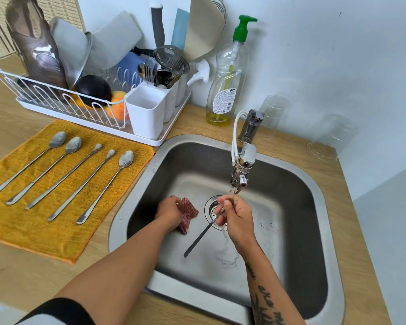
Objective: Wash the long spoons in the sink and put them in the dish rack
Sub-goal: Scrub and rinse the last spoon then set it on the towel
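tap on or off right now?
On. A thin stream of water falls from the faucet spout onto the long spoon held in the right hand, then runs down beside the drain.

Soft, even light is filling the scene brightly, casting only faint shadows. The steel sink [120,216] is shining dully along its rim and darkening down its walls. The wide lens is bowing the bench [359,249] edges toward the borders. The glasses [326,139] by the wall [338,55] are looking hazy and smeared, and the corners are blurring.
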